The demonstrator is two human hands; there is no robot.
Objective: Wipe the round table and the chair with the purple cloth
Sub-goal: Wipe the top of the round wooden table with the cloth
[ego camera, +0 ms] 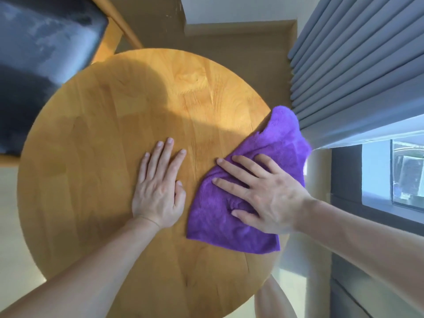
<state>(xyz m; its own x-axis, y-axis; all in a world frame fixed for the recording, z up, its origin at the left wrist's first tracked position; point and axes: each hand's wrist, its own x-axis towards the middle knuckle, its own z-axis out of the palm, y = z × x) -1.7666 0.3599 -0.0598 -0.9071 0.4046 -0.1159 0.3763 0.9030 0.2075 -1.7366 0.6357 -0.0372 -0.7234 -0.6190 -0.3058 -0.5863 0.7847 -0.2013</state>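
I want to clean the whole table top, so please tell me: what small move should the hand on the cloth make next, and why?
Probably slide the right hand with the purple cloth leftward across the round table. The cloth lies at the right edge, and the left hand rests flat beside it on bare wood.

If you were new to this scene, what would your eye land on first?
The purple cloth at the right edge of the round wooden table, pressed flat under the right hand. Beside it the left hand rests bare on the wood, and a dark chair stands at the upper left.
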